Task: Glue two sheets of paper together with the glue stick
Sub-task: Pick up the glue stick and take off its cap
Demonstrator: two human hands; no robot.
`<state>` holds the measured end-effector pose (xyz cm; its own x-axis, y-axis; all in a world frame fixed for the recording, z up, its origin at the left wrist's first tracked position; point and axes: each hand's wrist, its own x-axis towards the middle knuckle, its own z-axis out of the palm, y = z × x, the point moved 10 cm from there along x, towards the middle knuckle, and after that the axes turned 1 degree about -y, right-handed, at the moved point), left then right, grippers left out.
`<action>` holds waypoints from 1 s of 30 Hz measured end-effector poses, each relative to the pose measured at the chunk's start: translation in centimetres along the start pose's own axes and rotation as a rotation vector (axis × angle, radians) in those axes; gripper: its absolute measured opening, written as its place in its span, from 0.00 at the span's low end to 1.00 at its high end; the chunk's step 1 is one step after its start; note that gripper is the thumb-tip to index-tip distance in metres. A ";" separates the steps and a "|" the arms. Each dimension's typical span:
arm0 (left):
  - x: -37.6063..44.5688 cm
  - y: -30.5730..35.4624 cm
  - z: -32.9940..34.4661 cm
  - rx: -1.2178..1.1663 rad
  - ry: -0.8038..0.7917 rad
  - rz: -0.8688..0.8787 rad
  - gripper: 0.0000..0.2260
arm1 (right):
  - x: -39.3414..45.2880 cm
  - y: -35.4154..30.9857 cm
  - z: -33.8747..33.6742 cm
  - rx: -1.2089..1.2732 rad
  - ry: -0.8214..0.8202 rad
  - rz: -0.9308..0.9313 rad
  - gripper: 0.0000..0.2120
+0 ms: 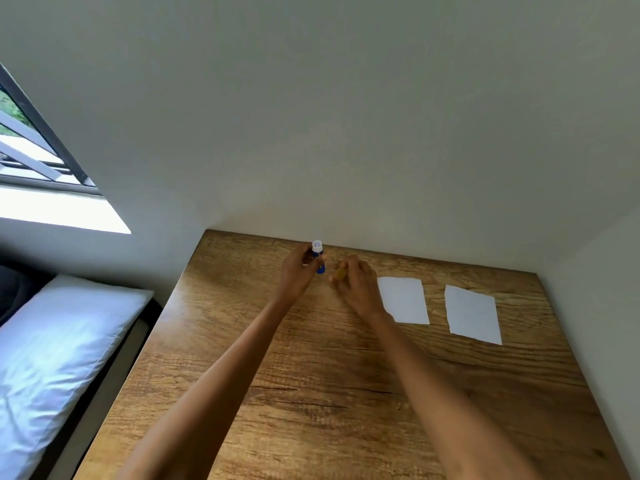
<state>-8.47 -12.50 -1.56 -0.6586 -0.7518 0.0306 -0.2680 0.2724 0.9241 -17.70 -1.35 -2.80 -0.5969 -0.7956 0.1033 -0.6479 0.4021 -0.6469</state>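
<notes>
My left hand [298, 271] holds a blue glue stick [319, 259] upright near the far edge of the wooden table [311, 393]; its white tip is bare. Just to its right, my right hand [356, 282] pinches a small yellowish cap [340, 274] low over the table. Two white paper sheets lie flat on the right part of the table, side by side and apart: the nearer sheet [407, 301] sits right beside my right wrist, which covers its lower left corner, and the other sheet [472, 315] lies further right.
White walls close the table at the back and on the right. A bed with a white pillow [55, 348] stands along the table's left edge. A window [31, 147] is at the upper left.
</notes>
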 end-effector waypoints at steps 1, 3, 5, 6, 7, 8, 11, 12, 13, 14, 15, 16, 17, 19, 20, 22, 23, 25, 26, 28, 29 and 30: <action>-0.1 -0.1 -0.1 -0.016 0.016 0.000 0.09 | 0.1 0.3 0.0 -0.005 0.004 0.018 0.09; -0.5 0.1 -0.2 -0.020 0.041 0.007 0.09 | 0.1 0.8 0.1 -0.001 0.000 0.057 0.14; -0.8 0.5 -0.3 -0.006 0.049 0.019 0.09 | -0.1 0.9 0.1 0.008 -0.015 0.085 0.23; -1.0 0.9 -0.3 -0.013 0.048 0.025 0.09 | -0.2 0.7 -0.2 0.025 0.004 0.084 0.26; -1.3 1.4 -0.4 -0.026 0.048 0.030 0.09 | -0.5 0.3 -0.8 0.068 0.045 0.083 0.27; -1.6 2.1 -0.5 -0.041 0.051 0.040 0.09 | -0.8 0.1 -1.6 0.152 0.104 0.092 0.24; -2.5 5.1 -0.8 -0.128 0.067 0.079 0.08 | -2.4 -0.4 -3.0 0.653 0.234 0.209 0.10; -2.9 6.1 -1.0 -0.168 0.078 0.092 0.08 | -2.9 -0.9 -2.5 0.823 0.212 0.260 0.14; -3.2 7.2 -1.3 -0.194 0.093 0.110 0.08 | -3.2 -1.7 -1.8 0.938 0.165 0.294 0.16; -3.6 8.1 -1.5 -0.198 0.112 0.133 0.08 | -3.5 -2.8 -1.3 1.025 0.117 0.293 0.16; -4.1 9.1 -1.9 -0.192 0.127 0.166 0.08 | -3.8 -4.1 -1.1 1.112 0.089 0.265 0.15; -4.6 10.0 -2.2 -0.192 0.133 0.198 0.08 | -4.2 -5.2 -1.0 1.226 0.085 0.224 0.14; -5.2 10.8 -2.6 -0.205 0.138 0.224 0.08 | -4.7 -6.3 -1.1 1.359 0.088 0.202 0.14; -6.1 11.9 -3.7 -0.260 0.155 0.246 0.07 | -5.6 -8.4 -1.9 1.578 0.101 0.154 0.15; -6.6 12.4 -4.4 -0.289 0.163 0.252 0.07 | -6.0 -9.4 -2.4 1.630 0.099 0.112 0.15; -7.9 13.4 -5.6 -0.315 0.166 0.273 0.06 | -7.1 -11.5 -3.4 1.647 0.100 0.058 0.17; -8.7 13.8 -6.1 -0.320 0.164 0.284 0.06 | -7.7 -12.3 -3.7 1.635 0.098 0.038 0.18; -10.2 14.5 -6.9 -0.328 0.157 0.299 0.06 | -9.0 -13.2 -3.9 1.607 0.103 0.022 0.19; -11.0 14.9 -7.3 -0.329 0.146 0.321 0.06 | -9.8 -13.5 -3.8 1.586 0.110 0.024 0.19; -12.9 16.3 -7.5 -0.308 0.088 0.416 0.06 | -11.1 -14.1 -4.2 1.527 0.147 0.026 0.20; -13.9 17.0 -7.3 -0.289 0.050 0.471 0.06 | -11.6 -14.6 -4.4 1.521 0.145 0.031 0.19; -15.0 17.7 -7.3 -0.272 0.016 0.514 0.05 | -12.2 -15.1 -4.5 1.534 0.127 0.041 0.18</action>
<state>1.84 -0.76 17.12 -0.6452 -0.5731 0.5053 0.2749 0.4429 0.8534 -2.79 4.32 9.13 -0.6883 -0.7214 0.0764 0.4166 -0.4792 -0.7725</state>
